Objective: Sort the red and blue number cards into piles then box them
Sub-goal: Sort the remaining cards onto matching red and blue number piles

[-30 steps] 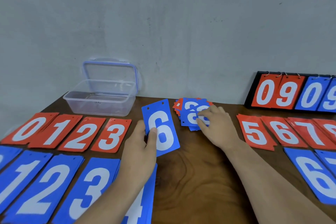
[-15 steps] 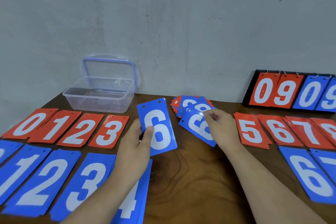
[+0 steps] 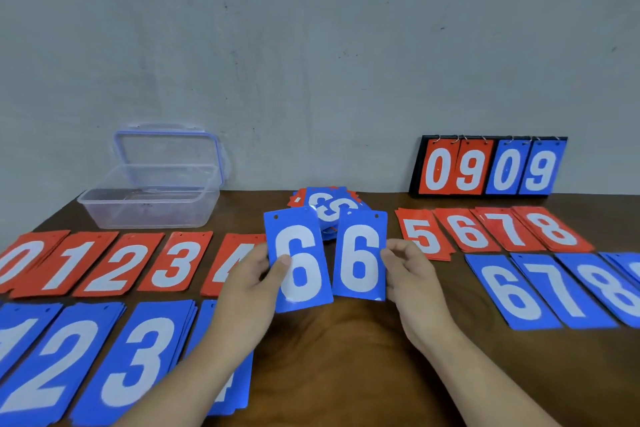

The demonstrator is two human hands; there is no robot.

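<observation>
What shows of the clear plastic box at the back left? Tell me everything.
The clear plastic box is a see-through rectangular tub with rounded corners. Its lid, edged with a bluish seal, stands open behind it, close to the wall. The box sits upright on the brown table at the back left, behind the row of red card piles and apart from them. No cards show inside. Neither the left hand nor the right hand touches it.
</observation>
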